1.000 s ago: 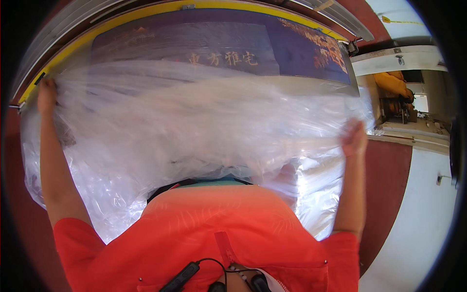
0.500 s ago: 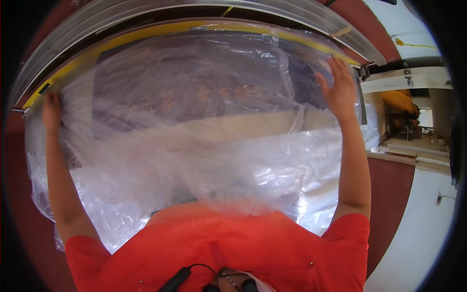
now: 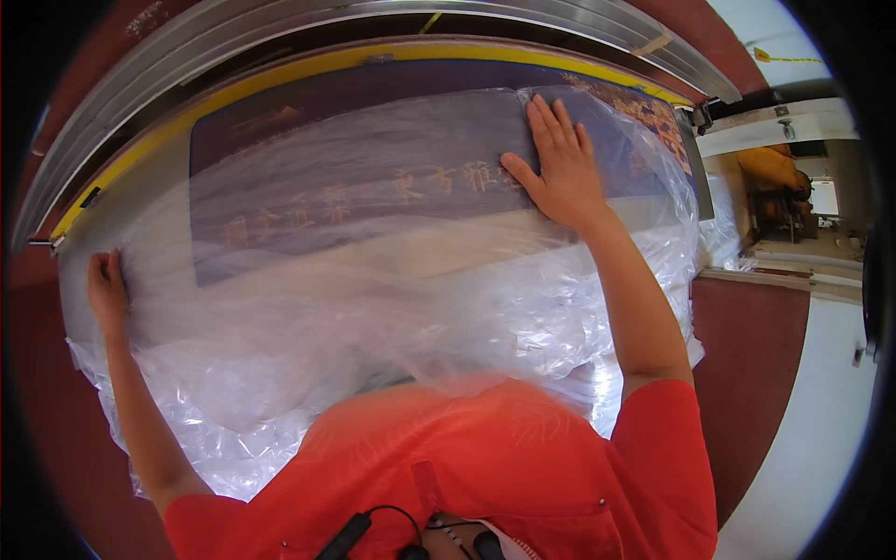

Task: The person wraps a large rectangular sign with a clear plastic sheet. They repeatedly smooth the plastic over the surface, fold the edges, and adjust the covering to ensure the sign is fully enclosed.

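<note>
A thin transparent plastic sheet (image 3: 308,345) lies in wrinkles over a dark blue panel (image 3: 252,126) with a beige lower band and gold lettering. Its far edge sits below the panel's top, so that strip is uncovered. At the far left, my left hand (image 3: 109,291) is closed, fingers curled at the sheet's left edge; the exact grip is partly hidden. My right hand (image 3: 563,173) rests flat on the film over the panel's right half, fingers spread and thumb out.
Behind the panel runs a yellow strip (image 3: 280,79) along a long grey metal rail (image 3: 523,23). To the right are a white ledge (image 3: 784,131) and an opening with an orange-yellow object (image 3: 773,171). The floor (image 3: 747,327) is dark red. Crumpled film hangs near my body.
The sheet's far edge has come toward me, baring the panel's upper strip. My left hand has moved nearer to me, and my right hand has shifted left onto the film.
</note>
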A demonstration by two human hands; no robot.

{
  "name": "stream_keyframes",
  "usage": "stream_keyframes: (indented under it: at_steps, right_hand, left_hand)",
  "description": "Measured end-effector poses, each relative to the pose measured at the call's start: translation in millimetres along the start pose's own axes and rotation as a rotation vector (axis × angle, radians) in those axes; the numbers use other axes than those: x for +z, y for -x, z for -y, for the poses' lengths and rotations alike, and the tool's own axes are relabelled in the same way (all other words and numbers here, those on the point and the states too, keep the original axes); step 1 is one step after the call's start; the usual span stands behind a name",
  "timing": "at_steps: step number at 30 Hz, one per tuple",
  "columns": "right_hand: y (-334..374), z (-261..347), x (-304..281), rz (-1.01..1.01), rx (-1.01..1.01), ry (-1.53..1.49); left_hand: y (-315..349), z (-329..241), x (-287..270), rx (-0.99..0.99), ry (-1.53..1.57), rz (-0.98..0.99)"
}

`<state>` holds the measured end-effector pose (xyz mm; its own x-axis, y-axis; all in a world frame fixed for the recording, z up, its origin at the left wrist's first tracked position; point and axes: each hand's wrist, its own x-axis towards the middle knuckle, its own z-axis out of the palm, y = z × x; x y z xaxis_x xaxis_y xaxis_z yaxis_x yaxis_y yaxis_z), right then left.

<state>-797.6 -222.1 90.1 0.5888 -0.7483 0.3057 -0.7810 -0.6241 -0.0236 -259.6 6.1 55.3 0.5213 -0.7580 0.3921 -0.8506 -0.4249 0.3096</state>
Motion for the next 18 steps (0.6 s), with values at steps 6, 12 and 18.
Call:
stream_keyframes:
  at_steps: [6,12,18]
  right_hand:
    - [-24,-6,16,-0.124,-0.008,0.212]
    - [-45,-25,25,-0.108,0.317,-0.177]
    - [-53,-24,35,-0.394,-0.055,-0.077]
  left_hand:
    - [32,29,-28,-0.260,0.197,0.161]
    - [70,54,-94,-0.234,0.711,0.278]
    - [75,-2,-102,-0.497,1.027,0.045]
